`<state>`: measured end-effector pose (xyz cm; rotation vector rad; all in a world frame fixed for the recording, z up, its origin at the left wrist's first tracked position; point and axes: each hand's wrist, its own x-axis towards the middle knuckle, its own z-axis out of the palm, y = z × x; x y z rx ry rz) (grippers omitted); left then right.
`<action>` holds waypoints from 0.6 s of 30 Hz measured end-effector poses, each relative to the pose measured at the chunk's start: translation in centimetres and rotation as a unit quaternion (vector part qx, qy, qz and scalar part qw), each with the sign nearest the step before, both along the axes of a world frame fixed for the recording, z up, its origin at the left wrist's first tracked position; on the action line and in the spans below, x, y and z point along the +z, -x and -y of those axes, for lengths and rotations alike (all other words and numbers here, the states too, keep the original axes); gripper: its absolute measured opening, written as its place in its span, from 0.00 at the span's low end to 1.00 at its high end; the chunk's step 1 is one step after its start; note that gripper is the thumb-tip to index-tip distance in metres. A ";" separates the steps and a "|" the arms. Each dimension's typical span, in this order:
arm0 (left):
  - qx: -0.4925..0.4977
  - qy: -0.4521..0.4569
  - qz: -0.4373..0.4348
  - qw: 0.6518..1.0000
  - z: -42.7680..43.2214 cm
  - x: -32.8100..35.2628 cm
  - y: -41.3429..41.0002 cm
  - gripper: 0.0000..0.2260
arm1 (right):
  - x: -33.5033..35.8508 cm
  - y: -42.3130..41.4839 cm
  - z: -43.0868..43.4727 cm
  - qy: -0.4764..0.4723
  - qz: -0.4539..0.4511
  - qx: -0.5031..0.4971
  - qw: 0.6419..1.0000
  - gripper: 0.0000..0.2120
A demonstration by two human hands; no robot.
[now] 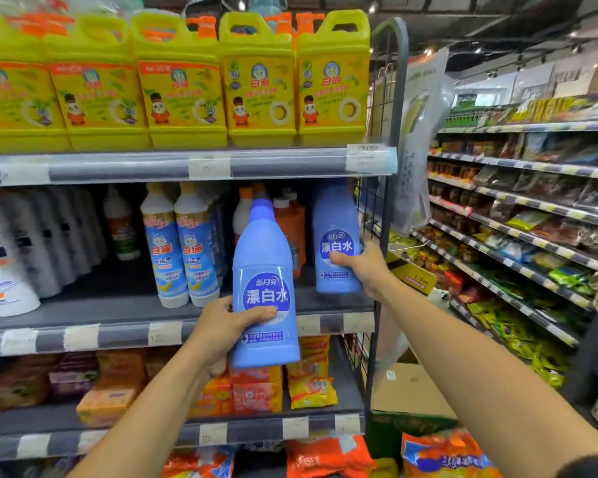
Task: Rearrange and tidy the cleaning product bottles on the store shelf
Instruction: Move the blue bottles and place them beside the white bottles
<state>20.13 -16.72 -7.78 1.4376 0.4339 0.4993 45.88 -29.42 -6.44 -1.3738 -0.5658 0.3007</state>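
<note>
Hands (221, 326) (363, 263) each gripping upright blue bottle (265, 288) (337, 236).

I have the left hand (221, 334) gripping a blue bleach bottle (266, 270) low on its body, upright, held out in front of the middle shelf (101, 315). The right hand (363, 267) wraps the side of a second blue bottle (335, 215), upright at that shelf's right end. Between them, farther back, stand orange bottles (292, 222); two white-and-blue bottles (180, 250) stand to the left. Above, yellow jugs (259, 91) line the next shelf.
</note>
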 end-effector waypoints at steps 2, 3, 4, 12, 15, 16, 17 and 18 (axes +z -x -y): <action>0.005 -0.002 0.001 1.000 -0.1 0.1 -0.6 0.31 | -0.8 -1.0 -0.8 0.013 0.003 -0.017 1.000 0.28; 0.006 -0.002 0.004 1.000 0.0 0.2 -0.8 0.31 | -1.1 -1.4 -1.2 0.024 0.009 -0.029 0.999 0.29; 0.007 -0.003 0.007 1.000 0.0 0.3 -1.0 0.31 | -1.4 -1.8 -1.5 0.034 0.018 -0.042 0.998 0.29; 0.008 -0.026 0.008 1.000 -0.2 0.6 -2.2 0.25 | -2.2 -4.8 -3.4 0.047 0.021 -0.094 0.994 0.28; 0.008 -0.025 0.007 1.000 -0.2 0.4 -2.6 0.25 | -2.5 -5.6 -3.8 0.064 0.046 -0.099 0.992 0.26; 0.009 -0.023 0.007 1.000 -0.2 0.4 -2.8 0.26 | -2.5 -5.8 -4.0 0.072 0.052 -0.100 0.991 0.26; 0.009 -0.021 0.007 1.000 -0.1 0.3 -2.9 0.26 | -2.6 -5.9 -4.3 0.079 0.057 -0.101 0.990 0.26; 0.009 -0.018 0.007 1.000 -0.1 0.2 -3.1 0.26 | -2.6 -6.1 -4.4 0.087 0.059 -0.101 0.989 0.27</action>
